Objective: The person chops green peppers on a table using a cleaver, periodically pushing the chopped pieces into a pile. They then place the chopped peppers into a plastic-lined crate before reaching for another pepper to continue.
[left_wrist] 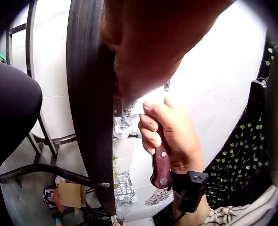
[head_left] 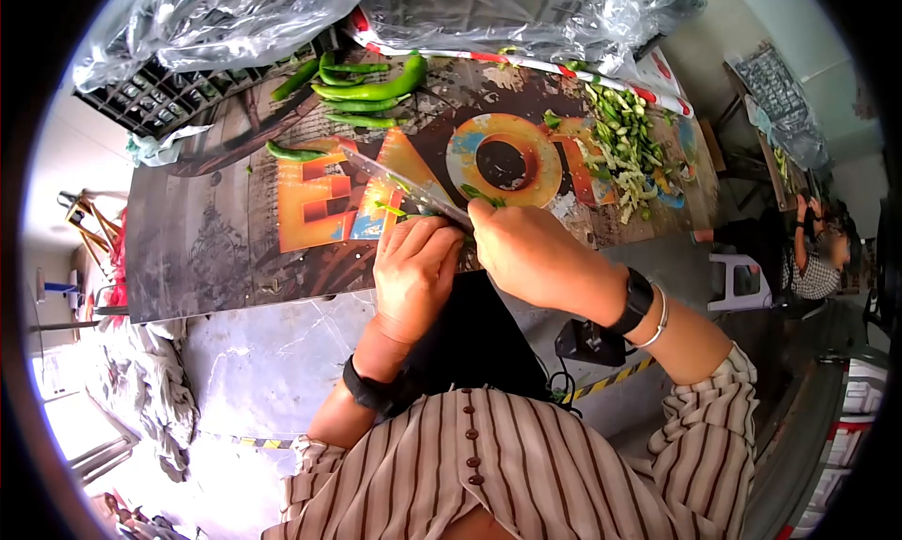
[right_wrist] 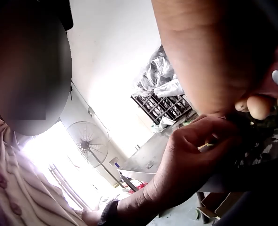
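Note:
My right hand (head_left: 540, 254) grips a knife (head_left: 413, 189) by its reddish-brown riveted handle (left_wrist: 161, 165). The blade points up and left over the table, just past the fingertips of my left hand (head_left: 413, 263). That left hand has bent fingers at the table's near edge and pinches a green pepper (right_wrist: 206, 147), mostly hidden by the fingers. Small green slivers (head_left: 389, 208) lie beside the blade. Several whole green peppers (head_left: 371, 92) lie at the back left, with a single one closer in. A heap of cut pepper pieces (head_left: 622, 127) is spread at the right.
A black plastic crate (head_left: 178, 94) with clear plastic sheeting (head_left: 225, 19) stands at the table's back left. More plastic covers the back edge. Another person (head_left: 813, 258) sits at the far right near a pale stool (head_left: 738, 282). A standing fan (right_wrist: 86, 144) is by the wall.

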`<act>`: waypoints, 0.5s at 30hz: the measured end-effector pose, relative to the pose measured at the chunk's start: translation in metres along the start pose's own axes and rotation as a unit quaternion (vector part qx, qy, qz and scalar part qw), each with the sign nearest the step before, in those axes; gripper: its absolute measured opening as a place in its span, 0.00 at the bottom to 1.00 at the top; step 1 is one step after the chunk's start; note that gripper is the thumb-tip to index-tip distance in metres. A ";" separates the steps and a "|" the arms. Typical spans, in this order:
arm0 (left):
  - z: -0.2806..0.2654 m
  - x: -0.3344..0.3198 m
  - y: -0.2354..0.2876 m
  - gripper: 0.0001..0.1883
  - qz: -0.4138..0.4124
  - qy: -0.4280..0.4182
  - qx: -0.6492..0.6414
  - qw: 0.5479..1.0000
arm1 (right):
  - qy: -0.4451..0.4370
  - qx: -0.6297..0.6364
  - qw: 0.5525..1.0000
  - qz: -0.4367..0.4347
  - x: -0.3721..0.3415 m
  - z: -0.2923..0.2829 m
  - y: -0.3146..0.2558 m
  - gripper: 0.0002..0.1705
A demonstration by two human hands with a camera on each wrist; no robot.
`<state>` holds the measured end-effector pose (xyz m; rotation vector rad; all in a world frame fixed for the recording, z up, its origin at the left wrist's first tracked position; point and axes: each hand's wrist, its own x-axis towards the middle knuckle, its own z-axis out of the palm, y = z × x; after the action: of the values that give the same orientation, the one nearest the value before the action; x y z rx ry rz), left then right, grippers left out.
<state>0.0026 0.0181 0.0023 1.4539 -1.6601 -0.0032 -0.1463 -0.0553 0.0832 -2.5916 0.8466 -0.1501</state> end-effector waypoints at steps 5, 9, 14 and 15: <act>0.002 -0.002 -0.001 0.07 -0.007 0.009 -0.023 1.000 | 0.067 0.029 0.997 0.003 0.000 0.003 0.014 0.08; 0.000 -0.001 -0.002 0.08 -0.003 0.016 -0.029 0.999 | 0.091 0.044 0.995 0.022 -0.002 -0.007 0.018 0.09; 0.004 0.000 -0.002 0.08 0.003 0.023 -0.024 0.999 | 0.015 0.010 1.000 0.025 -0.023 -0.021 0.000 0.08; 0.006 0.000 -0.001 0.08 0.011 0.029 -0.017 0.999 | 0.006 0.005 1.000 0.026 -0.026 -0.021 0.001 0.08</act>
<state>-0.0006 0.0147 -0.0015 1.3975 -1.6218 0.0217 -0.1727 -0.0478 0.1025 -2.5579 0.9149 -0.1539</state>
